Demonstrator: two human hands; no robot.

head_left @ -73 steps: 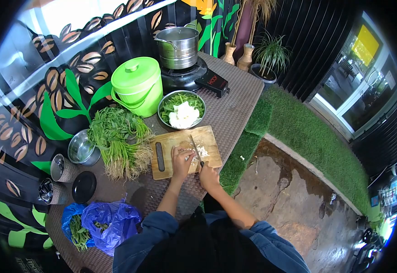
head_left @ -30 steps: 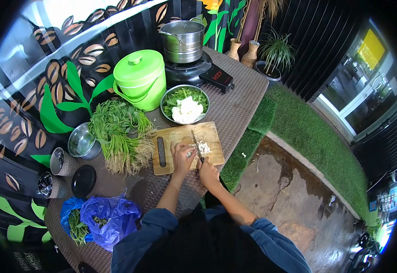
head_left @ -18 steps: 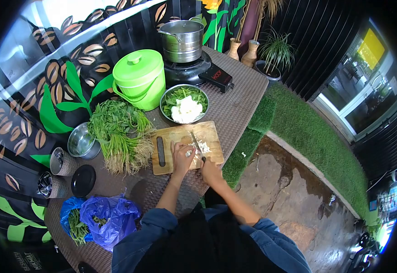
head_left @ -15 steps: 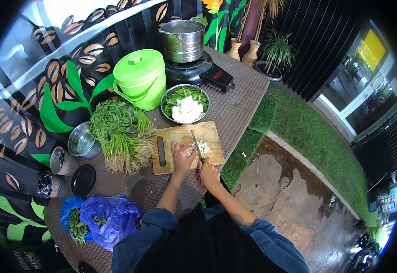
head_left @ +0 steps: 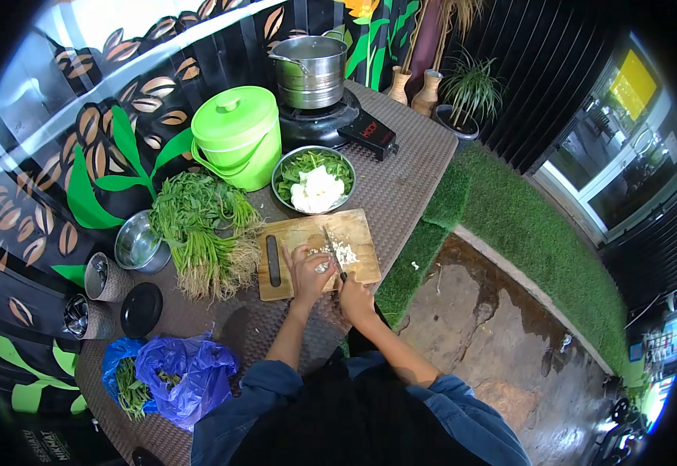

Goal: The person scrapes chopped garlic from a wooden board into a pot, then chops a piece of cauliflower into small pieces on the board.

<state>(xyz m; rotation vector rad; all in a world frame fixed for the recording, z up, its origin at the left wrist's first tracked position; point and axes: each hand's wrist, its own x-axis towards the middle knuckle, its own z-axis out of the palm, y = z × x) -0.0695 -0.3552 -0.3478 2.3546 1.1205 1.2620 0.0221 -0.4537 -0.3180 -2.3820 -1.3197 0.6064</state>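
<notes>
My right hand [head_left: 355,300] is wrapped around the handle of a knife [head_left: 330,247], its blade pointing away from me over a wooden cutting board [head_left: 298,231]. My left hand [head_left: 307,276] pinches a small white vegetable piece [head_left: 322,268] just left of the blade; its exact kind cannot be made out. Finely chopped white bits [head_left: 345,252] lie on the board, mostly to the right of the knife. Just beyond the board stands a metal bowl [head_left: 278,194] of cut green leaves [head_left: 298,165] with a white mound [head_left: 317,189] on top.
Left of the board lies a rooted bunch of greens [head_left: 202,225]. Behind are a lidded green bucket [head_left: 237,140] and a steel pot [head_left: 309,74] on a black stove [head_left: 319,124]. A glass bowl [head_left: 141,242], black lid [head_left: 142,309] and blue plastic bags [head_left: 187,377] occupy the left side.
The view has shifted very slightly. Both hands stay at the same spot on the board, with small movements of the left fingers and the knife.
</notes>
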